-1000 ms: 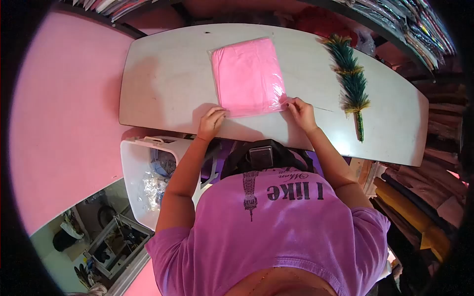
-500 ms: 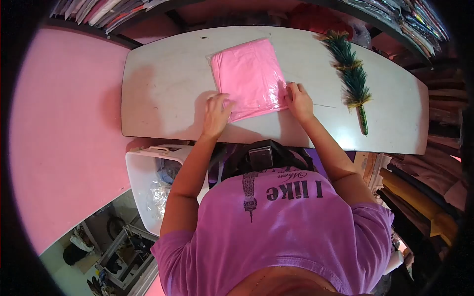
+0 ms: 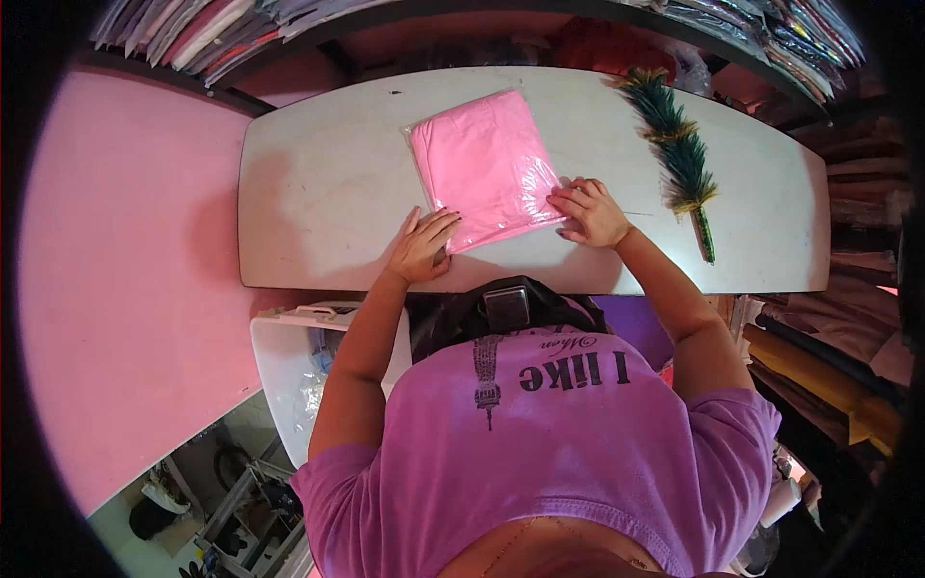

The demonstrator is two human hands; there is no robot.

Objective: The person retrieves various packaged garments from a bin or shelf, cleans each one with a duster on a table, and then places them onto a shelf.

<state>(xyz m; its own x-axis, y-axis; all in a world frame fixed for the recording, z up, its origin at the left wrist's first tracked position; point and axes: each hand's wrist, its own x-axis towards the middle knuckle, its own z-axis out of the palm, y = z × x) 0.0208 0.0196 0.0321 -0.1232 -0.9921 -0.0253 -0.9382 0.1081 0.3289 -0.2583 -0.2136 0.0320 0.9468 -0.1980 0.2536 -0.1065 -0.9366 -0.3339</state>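
Note:
A folded pink cloth packed in a clear plastic bag (image 3: pixel 487 164) lies flat and slightly turned on the pale table. My left hand (image 3: pixel 422 249) rests at its near left corner, fingers stretched over the plastic edge and thumb apart. At the near right corner is my right hand (image 3: pixel 595 214), with its fingertips on the shiny plastic and the thumb spread below them. Both hands look open, touching the bag rather than gripping it.
A dark green feathery wand (image 3: pixel 682 154) with a shiny green handle lies on the right of the table (image 3: pixel 318 193). A white bin (image 3: pixel 279 366) stands at the left below the edge. Shelves of bagged items (image 3: pixel 222 34) run along the back, and fabrics (image 3: pixel 819 371) are stacked at right.
My right hand has shifted from pinching the bag's near right corner to lying over it with fingers spread. My left fingers have flattened onto the left corner. The view has tilted slightly.

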